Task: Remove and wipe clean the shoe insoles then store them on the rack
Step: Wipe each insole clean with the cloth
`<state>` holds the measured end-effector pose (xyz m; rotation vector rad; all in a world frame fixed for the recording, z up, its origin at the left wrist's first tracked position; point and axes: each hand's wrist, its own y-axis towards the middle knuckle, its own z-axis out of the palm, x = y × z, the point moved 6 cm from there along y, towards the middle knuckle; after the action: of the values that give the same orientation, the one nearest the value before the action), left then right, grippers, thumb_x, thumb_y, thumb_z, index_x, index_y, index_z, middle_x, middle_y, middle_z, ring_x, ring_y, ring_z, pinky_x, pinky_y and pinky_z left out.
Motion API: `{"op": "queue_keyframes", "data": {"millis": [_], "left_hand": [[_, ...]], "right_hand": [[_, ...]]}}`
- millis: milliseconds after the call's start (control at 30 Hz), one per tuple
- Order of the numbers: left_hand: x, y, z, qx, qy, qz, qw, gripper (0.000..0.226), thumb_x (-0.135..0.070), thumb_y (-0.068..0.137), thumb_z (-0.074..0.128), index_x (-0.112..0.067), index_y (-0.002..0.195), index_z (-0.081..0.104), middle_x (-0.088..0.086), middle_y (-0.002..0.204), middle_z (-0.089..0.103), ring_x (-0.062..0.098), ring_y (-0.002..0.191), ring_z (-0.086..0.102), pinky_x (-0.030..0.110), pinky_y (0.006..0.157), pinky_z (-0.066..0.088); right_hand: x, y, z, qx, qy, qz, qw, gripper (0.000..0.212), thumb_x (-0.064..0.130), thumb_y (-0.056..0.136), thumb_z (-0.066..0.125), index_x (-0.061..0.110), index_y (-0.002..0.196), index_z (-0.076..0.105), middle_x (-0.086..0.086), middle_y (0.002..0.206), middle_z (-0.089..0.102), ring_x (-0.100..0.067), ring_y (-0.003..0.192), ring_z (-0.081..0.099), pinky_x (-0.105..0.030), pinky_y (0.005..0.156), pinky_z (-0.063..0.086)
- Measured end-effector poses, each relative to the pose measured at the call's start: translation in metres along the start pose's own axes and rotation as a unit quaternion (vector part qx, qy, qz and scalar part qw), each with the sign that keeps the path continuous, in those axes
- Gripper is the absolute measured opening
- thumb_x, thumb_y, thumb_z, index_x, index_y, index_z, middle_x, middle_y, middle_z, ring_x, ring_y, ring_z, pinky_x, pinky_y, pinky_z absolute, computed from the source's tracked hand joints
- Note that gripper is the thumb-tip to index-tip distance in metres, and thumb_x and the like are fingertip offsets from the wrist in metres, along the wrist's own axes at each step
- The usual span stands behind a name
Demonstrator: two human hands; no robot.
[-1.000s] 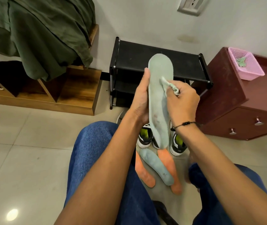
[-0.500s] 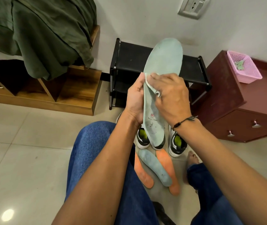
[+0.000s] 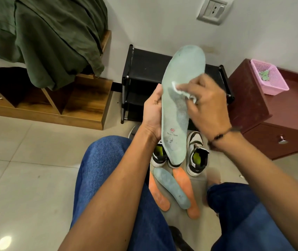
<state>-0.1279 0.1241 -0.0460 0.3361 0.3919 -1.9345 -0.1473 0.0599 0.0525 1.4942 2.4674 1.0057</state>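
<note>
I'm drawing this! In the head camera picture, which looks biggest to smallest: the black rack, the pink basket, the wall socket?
1. black rack
2. pink basket
3. wall socket

The last two look fairly close in size.

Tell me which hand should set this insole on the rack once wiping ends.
Left, probably. The left hand already grips the insole by its edge, while the right hand holds the cloth. The rack stands just ahead.

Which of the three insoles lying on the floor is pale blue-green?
The middle insole, lying diagonally between the two orange insoles.
</note>
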Motion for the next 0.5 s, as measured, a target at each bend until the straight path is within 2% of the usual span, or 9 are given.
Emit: {"op": "queue_keyframes", "data": {"millis": [67, 133, 233, 300, 367, 433, 500], "left_hand": [[0.002, 0.001, -0.001, 0.007, 0.009, -0.012, 1.0, 0.054, -0.043, 0.098, 0.029, -0.005, 0.1, 0.068, 0.013, 0.086, 0.07, 0.024, 0.074, 0.067, 0.032, 0.066, 0.056], [0.002, 0.0, -0.003, 0.0, 0.017, -0.02, 1.0, 0.055, -0.046, 0.099, 0.027, -0.006, 0.109, 0.062, 0.013, 0.093, 0.069, 0.025, 0.082, 0.067, 0.033, 0.074, 0.055], [0.001, -0.002, -0.011, -0.011, 0.004, -0.025, 1.0, 0.055, -0.047, 0.099, 0.026, -0.005, 0.114, 0.057, 0.014, 0.099, 0.067, 0.024, 0.094, 0.065, 0.033, 0.086, 0.052], [0.0, -0.003, -0.015, -0.01, 0.011, -0.035, 0.999, 0.058, -0.049, 0.099, 0.023, -0.005, 0.114, 0.057, 0.013, 0.101, 0.067, 0.024, 0.095, 0.065, 0.034, 0.088, 0.052], [0.001, -0.005, -0.015, -0.005, 0.024, -0.054, 0.998, 0.062, -0.053, 0.098, 0.021, -0.005, 0.116, 0.057, 0.015, 0.106, 0.067, 0.029, 0.096, 0.064, 0.037, 0.089, 0.051], [0.003, -0.004, -0.015, 0.001, 0.036, -0.077, 0.996, 0.067, -0.058, 0.096, 0.019, -0.007, 0.119, 0.056, 0.019, 0.11, 0.065, 0.036, 0.095, 0.062, 0.042, 0.088, 0.051], [0.003, -0.004, -0.016, -0.006, 0.038, -0.076, 0.996, 0.07, -0.06, 0.095, 0.019, -0.007, 0.122, 0.054, 0.021, 0.114, 0.063, 0.038, 0.099, 0.061, 0.044, 0.091, 0.05]], "right_hand": [[-0.009, 0.018, 0.007, 0.023, -0.005, 0.024, 0.999, 0.025, -0.006, 0.079, 0.061, 0.004, 0.098, 0.072, -0.016, 0.08, 0.058, -0.028, 0.073, 0.055, -0.026, 0.065, 0.039], [-0.007, 0.023, 0.024, 0.059, -0.018, 0.011, 0.998, 0.021, -0.001, 0.082, 0.062, 0.007, 0.099, 0.072, -0.015, 0.079, 0.058, -0.03, 0.074, 0.055, -0.029, 0.063, 0.039], [0.006, 0.008, 0.038, 0.066, -0.004, -0.017, 0.998, 0.018, 0.0, 0.083, 0.058, 0.005, 0.093, 0.073, -0.014, 0.073, 0.057, -0.03, 0.071, 0.053, -0.028, 0.062, 0.038], [0.01, -0.008, 0.038, 0.068, 0.022, -0.02, 0.997, 0.02, -0.001, 0.081, 0.057, 0.004, 0.092, 0.072, -0.012, 0.073, 0.057, -0.027, 0.071, 0.053, -0.021, 0.064, 0.034], [0.014, -0.026, 0.037, 0.102, 0.039, -0.055, 0.992, 0.026, -0.005, 0.077, 0.057, 0.004, 0.097, 0.071, -0.01, 0.075, 0.058, -0.023, 0.073, 0.051, -0.017, 0.064, 0.031], [0.02, -0.043, 0.037, 0.159, 0.058, -0.104, 0.98, 0.03, -0.003, 0.077, 0.053, 0.003, 0.101, 0.07, -0.009, 0.076, 0.059, -0.023, 0.073, 0.052, -0.02, 0.066, 0.036], [0.021, -0.045, 0.028, 0.183, 0.099, -0.104, 0.973, 0.033, 0.005, 0.08, 0.046, 0.005, 0.099, 0.072, -0.008, 0.076, 0.06, -0.024, 0.072, 0.055, -0.025, 0.066, 0.041]]}}
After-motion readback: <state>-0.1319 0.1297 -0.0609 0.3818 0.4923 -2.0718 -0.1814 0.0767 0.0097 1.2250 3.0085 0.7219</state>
